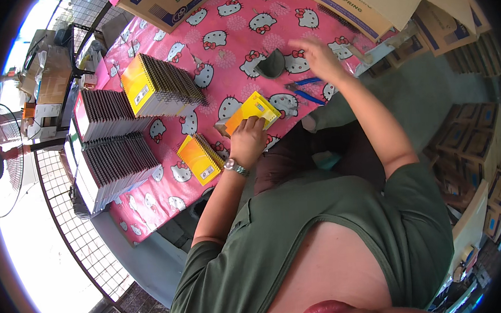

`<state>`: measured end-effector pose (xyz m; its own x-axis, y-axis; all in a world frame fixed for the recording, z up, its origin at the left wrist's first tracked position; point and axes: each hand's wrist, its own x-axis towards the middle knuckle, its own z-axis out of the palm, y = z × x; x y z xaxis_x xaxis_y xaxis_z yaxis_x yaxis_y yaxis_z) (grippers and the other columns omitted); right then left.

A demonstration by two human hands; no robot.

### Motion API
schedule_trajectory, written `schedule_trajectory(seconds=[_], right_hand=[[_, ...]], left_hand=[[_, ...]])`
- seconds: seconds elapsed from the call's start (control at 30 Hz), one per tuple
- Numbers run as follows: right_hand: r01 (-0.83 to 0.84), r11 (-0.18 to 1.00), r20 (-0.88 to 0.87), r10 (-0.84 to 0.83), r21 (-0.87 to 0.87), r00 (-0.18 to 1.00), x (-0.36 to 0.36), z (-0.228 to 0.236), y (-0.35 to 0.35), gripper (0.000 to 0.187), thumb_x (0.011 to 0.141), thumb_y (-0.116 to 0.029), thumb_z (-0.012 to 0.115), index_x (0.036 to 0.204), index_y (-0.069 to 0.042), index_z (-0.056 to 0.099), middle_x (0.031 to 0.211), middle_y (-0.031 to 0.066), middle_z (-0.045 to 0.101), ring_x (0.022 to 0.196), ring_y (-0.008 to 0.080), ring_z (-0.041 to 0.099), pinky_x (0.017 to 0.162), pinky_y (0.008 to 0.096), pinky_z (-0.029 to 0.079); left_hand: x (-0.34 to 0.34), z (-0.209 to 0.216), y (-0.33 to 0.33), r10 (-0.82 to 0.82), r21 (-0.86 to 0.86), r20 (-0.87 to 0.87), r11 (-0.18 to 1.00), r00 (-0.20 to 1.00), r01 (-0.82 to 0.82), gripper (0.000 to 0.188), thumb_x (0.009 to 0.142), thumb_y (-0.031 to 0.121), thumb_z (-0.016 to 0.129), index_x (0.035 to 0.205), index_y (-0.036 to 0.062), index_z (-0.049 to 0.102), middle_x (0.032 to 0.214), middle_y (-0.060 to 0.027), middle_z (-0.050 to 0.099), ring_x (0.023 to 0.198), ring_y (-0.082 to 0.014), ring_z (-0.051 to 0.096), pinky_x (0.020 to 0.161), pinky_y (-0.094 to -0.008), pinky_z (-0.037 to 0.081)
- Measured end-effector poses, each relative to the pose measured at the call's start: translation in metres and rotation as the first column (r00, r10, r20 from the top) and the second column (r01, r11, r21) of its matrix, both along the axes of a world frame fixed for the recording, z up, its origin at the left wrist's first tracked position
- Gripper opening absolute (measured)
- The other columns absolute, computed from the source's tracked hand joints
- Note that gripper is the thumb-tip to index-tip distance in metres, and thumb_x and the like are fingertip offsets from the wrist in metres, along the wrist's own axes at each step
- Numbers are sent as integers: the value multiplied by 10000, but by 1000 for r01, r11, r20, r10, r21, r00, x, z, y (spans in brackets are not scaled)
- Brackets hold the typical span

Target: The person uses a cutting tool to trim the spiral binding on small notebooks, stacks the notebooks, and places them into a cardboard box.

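My left hand [248, 141], a watch on its wrist, rests with curled fingers on the lower edge of a yellow-orange notebook [259, 108], gripping it against the table. My right hand [320, 57] is held out over the far right of the table, fingers outstretched, nothing visible in it. Near it sit a dark grey dish-like holder [272, 64] and blue-handled pliers [306, 92]. Just left of my left hand lies a small pile of yellow spiral notebooks [200, 160]. I cannot see the binding edge of the held notebook clearly.
Spiral notebooks stand in a yellow stack [151, 91] and two dark-bound stacks [115, 163] at the table's left. Cardboard boxes [169, 8] edge the pink patterned tablecloth [222, 56] at the back; an open carton [361, 6] is at the back right. More cartons [470, 133] are piled right.
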<state>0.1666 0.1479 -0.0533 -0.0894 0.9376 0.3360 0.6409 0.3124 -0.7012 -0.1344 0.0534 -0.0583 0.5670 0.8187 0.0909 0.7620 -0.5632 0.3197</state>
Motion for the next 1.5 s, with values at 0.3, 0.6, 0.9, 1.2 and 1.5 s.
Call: schedule_trajectory(seconds=[0.3,0.6,0.9,1.2,1.5], right_hand=[[-139,990,17,139,-11,990,-76,-1,-76,203,849,-134,707,1049,-160,735,896,-26,620,899,174,585,830,345,421],[-259,965,-57,257,-28,965,-75,-6,-75,172,845,-106,685,1012,-142,705,988,4,609,916,220,599,846,384,414],[-388,876,-219,334,-287,917,-78,23,-72,344,938,-151,609,1264,-66,537,982,134,665,912,276,660,798,378,512],[-195,932,-34,194,-306,980,-90,10,-24,341,926,-293,606,1168,-59,546,1007,203,670,1006,383,632,846,465,500],[-796,421,-707,388,-434,591,-75,26,-1,390,760,-238,770,1095,-67,668,1259,111,590,1198,249,540,1059,383,379]], left_hand=[[1,21,19,99,222,17,970,995,-101,223,845,107,573,1066,78,581,972,-91,632,944,-296,580,912,-439,401],[3,18,15,119,226,47,966,992,-126,201,883,180,590,1060,85,577,981,-89,620,960,-300,566,940,-455,374],[9,12,7,103,274,71,954,992,-119,286,858,161,636,1119,118,527,1064,-68,599,1009,-260,563,998,-528,315],[3,8,8,107,203,47,972,993,-115,260,878,260,633,1105,145,579,1049,-30,594,1086,-246,557,1074,-635,246],[-17,0,3,265,183,56,945,963,-271,319,825,250,708,1103,148,587,1155,-73,548,1173,-349,458,1031,-569,291]])
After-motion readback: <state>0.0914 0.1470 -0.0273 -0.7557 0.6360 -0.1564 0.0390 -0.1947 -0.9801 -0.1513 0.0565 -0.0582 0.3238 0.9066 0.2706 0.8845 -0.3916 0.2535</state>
